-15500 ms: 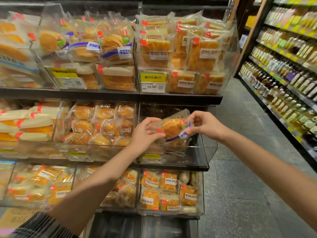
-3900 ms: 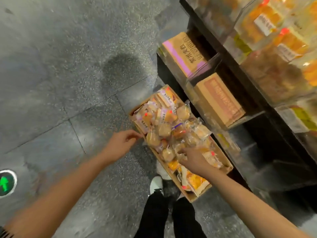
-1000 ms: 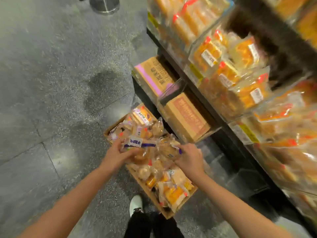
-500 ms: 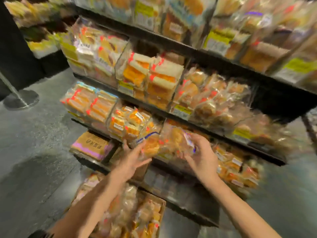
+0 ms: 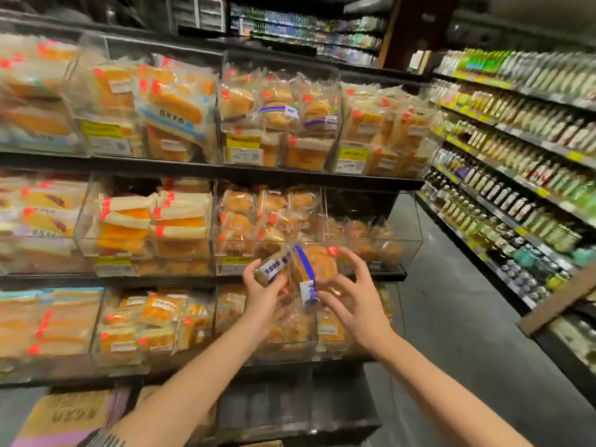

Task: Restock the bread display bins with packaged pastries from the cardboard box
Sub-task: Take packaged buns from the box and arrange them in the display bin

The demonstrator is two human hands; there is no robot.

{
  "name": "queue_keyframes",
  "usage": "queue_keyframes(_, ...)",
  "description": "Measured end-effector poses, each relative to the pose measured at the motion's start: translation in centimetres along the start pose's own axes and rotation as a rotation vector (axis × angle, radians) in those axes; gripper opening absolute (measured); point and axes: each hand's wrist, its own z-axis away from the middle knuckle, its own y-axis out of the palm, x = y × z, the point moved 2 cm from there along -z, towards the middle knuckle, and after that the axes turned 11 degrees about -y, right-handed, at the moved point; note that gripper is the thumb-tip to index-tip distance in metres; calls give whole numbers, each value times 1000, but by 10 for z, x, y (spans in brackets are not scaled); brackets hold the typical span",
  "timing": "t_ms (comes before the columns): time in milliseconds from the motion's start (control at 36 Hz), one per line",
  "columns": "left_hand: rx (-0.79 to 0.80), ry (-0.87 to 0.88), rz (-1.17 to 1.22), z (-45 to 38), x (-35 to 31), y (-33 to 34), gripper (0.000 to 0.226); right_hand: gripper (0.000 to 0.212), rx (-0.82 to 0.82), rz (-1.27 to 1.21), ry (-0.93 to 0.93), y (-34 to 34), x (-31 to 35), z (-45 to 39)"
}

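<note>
My left hand point(image 5: 263, 293) grips a clear-wrapped pastry with a blue band point(image 5: 274, 264), held up before the middle shelf. My right hand point(image 5: 350, 293) holds a second round golden pastry pack point(image 5: 314, 269) with a blue stripe and white label, fingers spread around it. Both packs touch each other in front of the clear display bin point(image 5: 400, 245) at the right end of the middle shelf, which holds a few similar pastries. The cardboard box is out of view below.
Clear bins of packaged bread fill three shelf tiers point(image 5: 200, 169). Closed cartons point(image 5: 69, 414) sit under the lowest tier. A bottle shelf point(image 5: 516, 175) lines the right side of the grey-tiled aisle point(image 5: 458, 317).
Both hands took pastry packs out of the floor box and lifted them up to the middle shelf. My view rose from the floor to the shelves.
</note>
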Motion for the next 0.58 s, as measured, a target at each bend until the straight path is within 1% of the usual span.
queue_keyframes(28,3,24,-23,-3,-1,11,57,15,-72,10,75,-4,-6,-2)
queue_keyframes(56,0,50,-46,-7,-2,21,58,20,-144,15,163,-8,-13,-6)
queue_keyframes(83,-6,84,-67,-10,-5,32,59,32,-212,-18,265,-14,-21,-10)
queue_keyframes(139,-21,163,-105,-17,-12,54,59,61,-293,-226,501,-25,-36,-21)
queue_keyframes(222,-10,252,-147,-34,-21,84,62,98,-271,-548,757,-35,-76,-34)
queue_keyframes(278,9,278,-170,-51,-26,100,63,127,-245,-674,847,-42,-103,-42)
queue_keyframes(306,18,285,-192,-61,-28,108,64,133,-243,-711,858,-47,-116,-46)
queue_keyframes(333,20,290,-217,-72,-29,114,66,128,-244,-727,858,-52,-128,-51)
queue_keyframes(361,15,290,-248,-85,-30,120,70,116,-239,-720,854,-58,-140,-55)
queue_keyframes(417,-6,268,-261,-108,-32,126,92,100,-239,-680,836,-69,-163,-64)
queue_keyframes(472,-35,213,-222,-126,-34,129,116,96,-267,-644,824,-78,-187,-73)
queue_keyframes(500,-50,189,-194,-135,-35,130,121,90,-275,-637,821,-82,-197,-78)
queue_keyframes(528,-64,165,-163,-142,-36,130,120,76,-272,-624,815,-84,-208,-84)
queue_keyframes(556,-78,150,-120,-151,-36,130,112,62,-249,-587,798,-86,-219,-89)
queue_keyframes(583,-92,163,-79,-159,-38,129,93,55,-219,-516,764,-89,-229,-95)
